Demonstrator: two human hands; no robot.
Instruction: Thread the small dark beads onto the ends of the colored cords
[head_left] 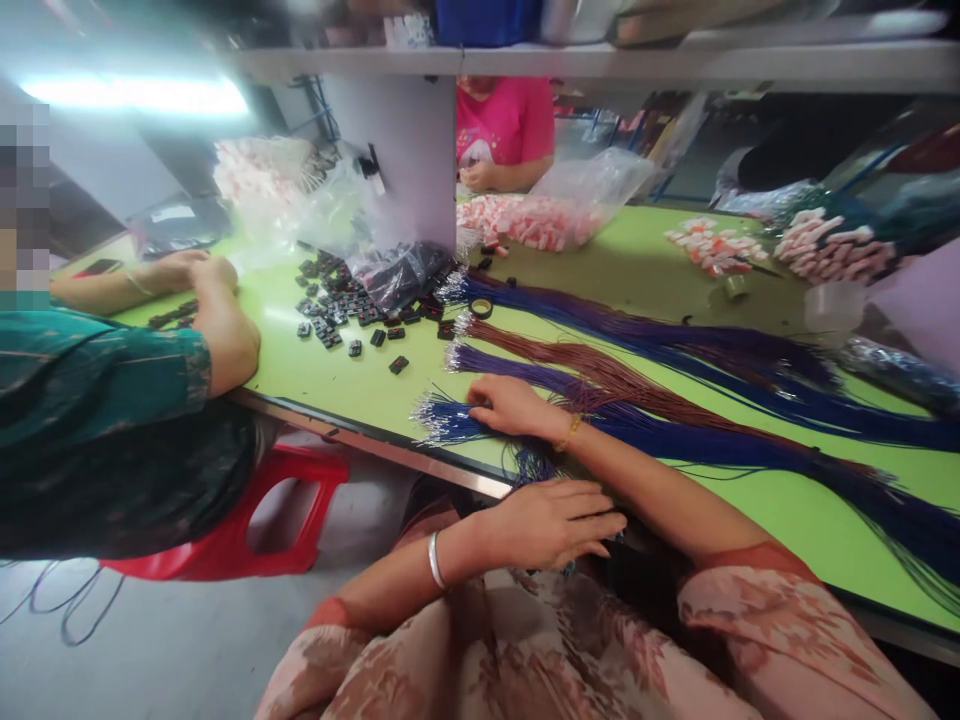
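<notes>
A bundle of blue wires (645, 432) lies along the table, its metal-tipped ends spread out near the front edge. My right hand (514, 405), with a gold bracelet at the wrist, rests on this bundle close to the tips. Its fingers are curled and closed on the blue wires, though the fingertips are partly hidden. Lower down, over my lap, my left hand (559, 522) wears a silver bangle and has its fingers stretched out. More blue wires (534, 462) hang over the table edge between my hands. What lies beneath my left palm is hidden.
Brown wires (592, 362) and purple wires (517, 368) lie beyond my right hand, near a tape roll (481, 309). Black connectors (330, 310) are scattered at left, beside a co-worker's arm (225, 325). A red stool (300, 510) stands below. Another person (510, 130) sits opposite.
</notes>
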